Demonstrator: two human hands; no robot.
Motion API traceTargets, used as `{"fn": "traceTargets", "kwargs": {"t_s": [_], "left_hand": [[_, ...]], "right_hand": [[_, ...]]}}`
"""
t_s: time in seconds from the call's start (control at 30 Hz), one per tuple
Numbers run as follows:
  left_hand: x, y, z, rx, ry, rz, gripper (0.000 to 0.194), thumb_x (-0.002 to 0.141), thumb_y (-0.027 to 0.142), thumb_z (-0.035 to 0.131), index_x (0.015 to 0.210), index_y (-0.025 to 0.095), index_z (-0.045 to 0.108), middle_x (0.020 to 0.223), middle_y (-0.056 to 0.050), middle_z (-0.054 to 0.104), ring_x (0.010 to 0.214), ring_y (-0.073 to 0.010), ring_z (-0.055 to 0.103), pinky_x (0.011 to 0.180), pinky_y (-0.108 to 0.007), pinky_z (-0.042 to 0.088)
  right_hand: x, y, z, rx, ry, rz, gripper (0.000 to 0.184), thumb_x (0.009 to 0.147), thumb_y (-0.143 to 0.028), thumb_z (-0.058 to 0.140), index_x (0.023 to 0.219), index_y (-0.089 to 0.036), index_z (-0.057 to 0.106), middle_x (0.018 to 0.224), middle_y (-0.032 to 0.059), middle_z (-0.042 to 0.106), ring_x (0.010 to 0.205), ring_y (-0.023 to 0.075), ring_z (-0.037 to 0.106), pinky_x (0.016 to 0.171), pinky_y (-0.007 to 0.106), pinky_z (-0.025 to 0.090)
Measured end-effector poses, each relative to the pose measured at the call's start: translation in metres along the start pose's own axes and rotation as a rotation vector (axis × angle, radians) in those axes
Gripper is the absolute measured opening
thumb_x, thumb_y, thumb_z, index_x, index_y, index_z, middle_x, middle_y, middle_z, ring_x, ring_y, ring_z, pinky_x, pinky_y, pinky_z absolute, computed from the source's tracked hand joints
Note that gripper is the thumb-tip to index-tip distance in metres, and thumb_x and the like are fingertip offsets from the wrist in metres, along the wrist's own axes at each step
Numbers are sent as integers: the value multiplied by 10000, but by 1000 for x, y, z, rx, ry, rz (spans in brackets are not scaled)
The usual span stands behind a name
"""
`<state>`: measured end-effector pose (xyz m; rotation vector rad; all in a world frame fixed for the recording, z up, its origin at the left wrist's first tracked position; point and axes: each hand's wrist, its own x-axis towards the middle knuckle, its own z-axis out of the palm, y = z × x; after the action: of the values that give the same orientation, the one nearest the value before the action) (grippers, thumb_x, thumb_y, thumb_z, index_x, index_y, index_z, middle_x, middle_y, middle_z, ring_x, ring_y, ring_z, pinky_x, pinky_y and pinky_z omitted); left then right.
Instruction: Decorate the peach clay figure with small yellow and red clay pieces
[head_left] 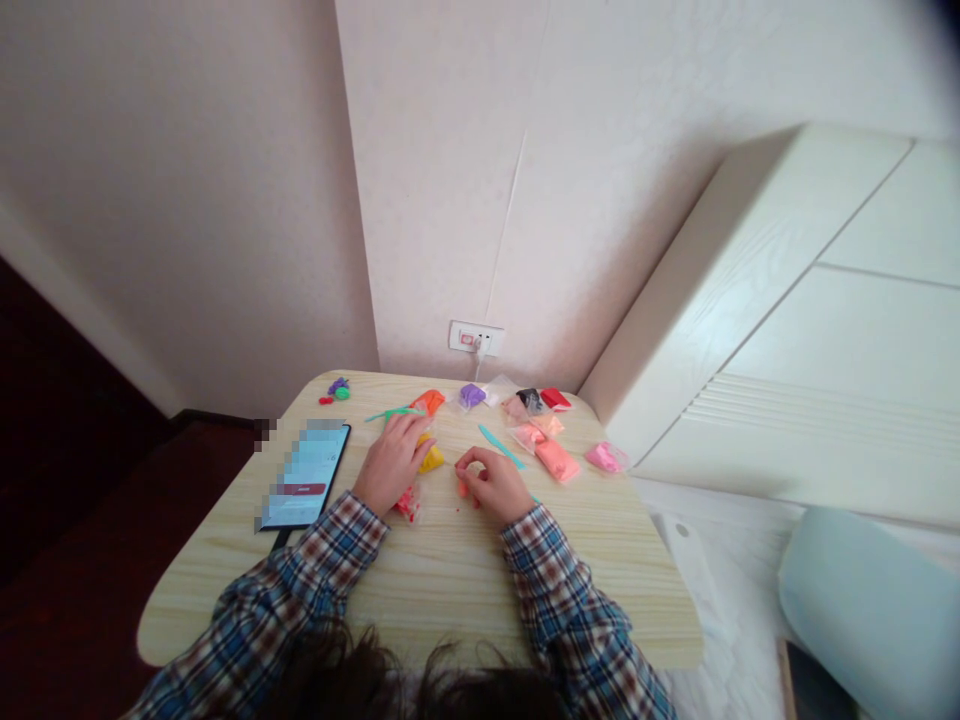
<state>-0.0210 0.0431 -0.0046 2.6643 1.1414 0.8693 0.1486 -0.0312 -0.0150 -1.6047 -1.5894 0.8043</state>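
My left hand [391, 464] reaches across the middle of the table, fingers stretched out and low over the surface. Right beside its fingertips lies a bag of yellow clay [432, 457]; whether they touch cannot be made out. Partly under that hand shows a clear bag with red clay [408, 504]. A green tool [396, 413] lies just beyond its fingers. My right hand [495, 484] is closed in a pinch, with a small coral-orange bit of clay [462, 490] at its fingertips. Behind it rests a turquoise modelling knife [500, 446].
Bags of orange [428, 402], purple [472, 396], black [530, 400], coral [557, 461] and pink clay [606, 457] lie toward the back and right. Small clay pieces [341, 393] sit back left. A tablet [307, 480] lies left. Behind the table is a wall socket [476, 338].
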Motion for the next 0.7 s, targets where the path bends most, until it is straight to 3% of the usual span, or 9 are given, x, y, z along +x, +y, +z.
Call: {"fn": "traceTargets", "kwargs": {"t_s": [0.37,0.5,0.63,0.7], "left_hand": [[0,-5,2,85,14,-25,345,902,249,436,1218,151,537,1110,-127,606,1058,-278,510,947,-454,435],[0,0,-11,84,44,-4,371,908,258,423,1245,128,509,1134,-138,589,1082,-280,493,979,-445,415],[1,9,-31,-100,93,43,310,922,260,404,1165,162,569,1122,-112,613,1080,-249,524,986,-420,415],[1,12,-34,-297,51,-7,271,913,291,432,1083,178,610,1072,-97,639,1009,-229,576,932,-399,459]], "right_hand": [[-1,3,5,69,-71,-7,74,766,-138,538,731,-202,545,523,-80,544,399,71,536,438,182,396],[3,7,7,155,-36,-10,56,773,-172,532,731,-203,514,529,-73,550,402,72,535,414,176,385],[4,0,3,290,32,-36,92,800,-283,532,770,-208,488,563,-52,571,429,87,551,423,194,386],[3,-7,-1,369,50,-68,151,816,-357,526,805,-210,490,614,-28,603,464,100,574,432,208,384]]}}
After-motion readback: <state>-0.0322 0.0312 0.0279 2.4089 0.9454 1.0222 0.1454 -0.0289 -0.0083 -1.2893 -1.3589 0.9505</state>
